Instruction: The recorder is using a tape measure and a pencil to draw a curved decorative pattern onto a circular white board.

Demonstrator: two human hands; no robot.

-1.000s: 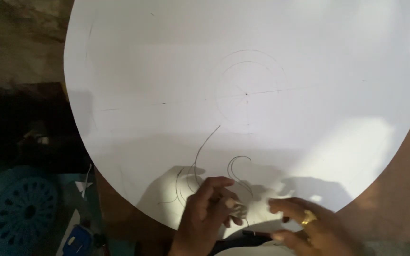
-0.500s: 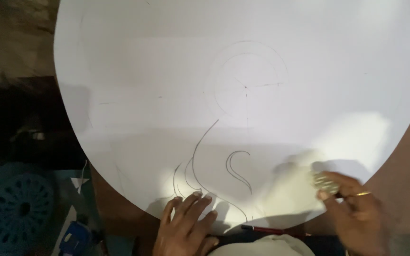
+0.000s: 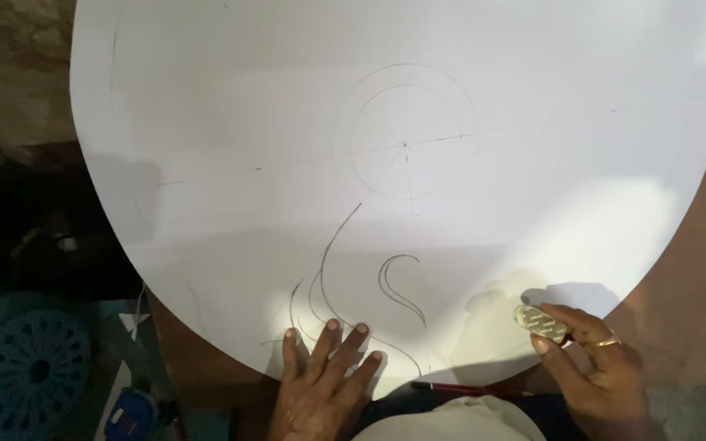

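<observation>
A small pale eraser (image 3: 540, 322) sits at the lower right of the frame, pinched between thumb and fingertips of the right hand (image 3: 598, 367) at the edge of the round white sheet (image 3: 206, 122). The left hand (image 3: 320, 388) lies flat at bottom centre, fingers spread, holding nothing, beside pencilled curves (image 3: 398, 286). A red pencil (image 3: 463, 388) lies between the hands.

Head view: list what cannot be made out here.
- White round sheet: its top runs past the picture's upper edge.
- Red pencil: far end hidden behind the right hand.
- Left hand: wrist cut by the bottom edge.
- Small oval piece in the right hand: too small to identify.
</observation>
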